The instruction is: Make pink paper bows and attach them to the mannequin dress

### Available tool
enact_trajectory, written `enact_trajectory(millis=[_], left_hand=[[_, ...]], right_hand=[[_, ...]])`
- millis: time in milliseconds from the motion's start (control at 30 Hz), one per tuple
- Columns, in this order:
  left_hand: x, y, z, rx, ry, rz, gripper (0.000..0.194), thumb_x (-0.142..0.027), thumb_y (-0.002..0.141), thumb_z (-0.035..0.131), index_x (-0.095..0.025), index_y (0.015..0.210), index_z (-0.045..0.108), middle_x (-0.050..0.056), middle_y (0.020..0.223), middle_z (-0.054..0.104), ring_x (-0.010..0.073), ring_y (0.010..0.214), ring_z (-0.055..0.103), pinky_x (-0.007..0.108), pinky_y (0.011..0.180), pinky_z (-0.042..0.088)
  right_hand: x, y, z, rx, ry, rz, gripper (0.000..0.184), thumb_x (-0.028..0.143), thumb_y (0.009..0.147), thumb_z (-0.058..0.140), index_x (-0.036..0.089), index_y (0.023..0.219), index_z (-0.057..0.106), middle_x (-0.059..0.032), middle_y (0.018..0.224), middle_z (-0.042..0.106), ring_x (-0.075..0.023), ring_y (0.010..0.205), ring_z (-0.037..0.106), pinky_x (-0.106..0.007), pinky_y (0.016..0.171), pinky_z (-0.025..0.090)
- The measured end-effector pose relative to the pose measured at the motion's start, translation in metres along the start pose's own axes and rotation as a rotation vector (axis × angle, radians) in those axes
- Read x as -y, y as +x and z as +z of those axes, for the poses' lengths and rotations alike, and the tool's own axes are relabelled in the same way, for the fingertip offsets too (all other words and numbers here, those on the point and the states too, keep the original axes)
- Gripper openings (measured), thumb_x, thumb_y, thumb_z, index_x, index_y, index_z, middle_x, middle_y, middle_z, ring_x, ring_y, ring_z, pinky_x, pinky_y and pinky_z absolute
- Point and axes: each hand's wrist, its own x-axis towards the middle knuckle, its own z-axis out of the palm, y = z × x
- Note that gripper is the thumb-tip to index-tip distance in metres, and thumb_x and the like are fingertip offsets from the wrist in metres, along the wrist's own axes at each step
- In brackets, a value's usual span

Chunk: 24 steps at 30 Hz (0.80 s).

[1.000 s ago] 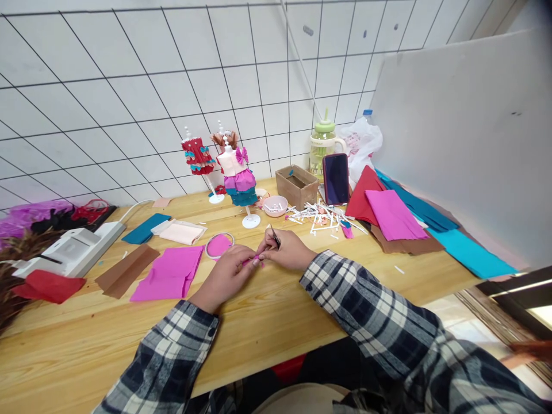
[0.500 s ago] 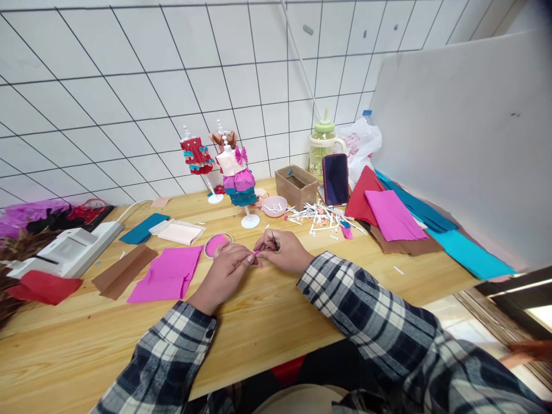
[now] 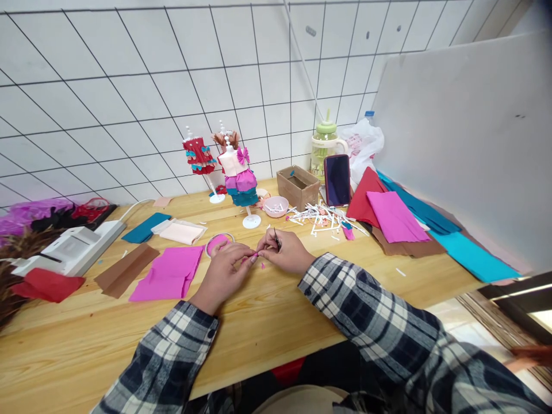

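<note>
Over the middle of the table, my left hand (image 3: 227,270) is closed in a pinch on a small piece of pink paper (image 3: 256,255). Meeting it there, my right hand (image 3: 287,253) pinches the same piece at its fingertips. A slim dark metal tool (image 3: 276,238) sticks up from the right hand; its kind is hard to make out. Just below the fingers lies a tiny pink scrap (image 3: 263,265). Behind the left hand, a ring-shaped roll of tape (image 3: 234,237) surrounds some pink paper. A folded pink crepe paper sheet (image 3: 166,273) lies left of that hand.
Small dress forms in paper outfits (image 3: 241,184) stand at the back. Nearby are a pink bowl (image 3: 276,214), a cardboard box (image 3: 297,198), scattered white sticks (image 3: 321,221), a phone (image 3: 337,179) and a jug (image 3: 323,146). Coloured papers (image 3: 399,218) lie right; a power strip (image 3: 86,253) lies left.
The fingertips have shifted slightly around the pink piece, and the dark tool is turned a little in my right hand. The whole view has slid slightly.
</note>
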Motion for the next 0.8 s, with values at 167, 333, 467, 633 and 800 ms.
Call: enact_trajectory(millis=[167,333,467,633,800], left_hand=[[0.002,0.001,0.0,-0.025,-0.158,-0.157,0.027,-0.041,0.085,0.056,-0.019,0.085,0.073,0.006,0.086,0.074,0.0217,0.082,0.064,0.035,0.08,0.046],[0.01,-0.001,0.004,-0.132,-0.448,-0.407,0.033,-0.046,0.077,0.065,-0.017,0.089,0.073,0.008,0.085,0.074,0.0221,0.078,0.065,0.031,0.069,0.048],[0.012,-0.001,0.005,-0.187,-0.689,-0.501,0.033,-0.045,0.071,0.072,-0.017,0.089,0.074,0.008,0.087,0.074,0.0218,0.079,0.065,0.029,0.067,0.048],[0.007,-0.002,0.003,-0.169,-0.789,-0.511,0.029,-0.04,0.072,0.073,-0.016,0.088,0.075,0.007,0.082,0.073,0.019,0.075,0.062,0.028,0.067,0.046],[0.004,-0.001,0.004,-0.141,-0.781,-0.501,0.025,-0.038,0.072,0.073,-0.017,0.085,0.075,0.005,0.075,0.071,0.0165,0.068,0.059,0.025,0.06,0.044]], right_hand=[[0.001,0.0,-0.003,-0.052,-0.212,0.072,0.03,0.038,0.084,0.059,0.022,0.068,0.039,-0.0001,0.073,0.062,-0.0146,0.068,0.057,-0.026,0.063,0.039],[0.003,-0.003,0.0,0.047,-0.323,0.218,0.034,0.056,0.093,0.039,0.022,0.089,0.044,0.0007,0.074,0.056,-0.0163,0.069,0.055,-0.026,0.062,0.035],[0.006,-0.007,0.007,0.165,-0.306,0.212,0.032,0.047,0.099,0.023,0.023,0.095,0.043,0.0004,0.075,0.057,-0.0165,0.073,0.057,-0.026,0.064,0.036],[0.008,-0.009,0.01,0.243,-0.454,0.253,0.034,0.048,0.099,0.02,0.023,0.096,0.044,-0.0022,0.077,0.059,-0.0192,0.077,0.059,-0.028,0.064,0.035],[0.005,-0.01,0.013,0.294,-0.427,0.244,0.034,0.047,0.1,0.02,0.022,0.094,0.042,-0.0033,0.081,0.062,-0.0192,0.081,0.061,-0.028,0.067,0.036]])
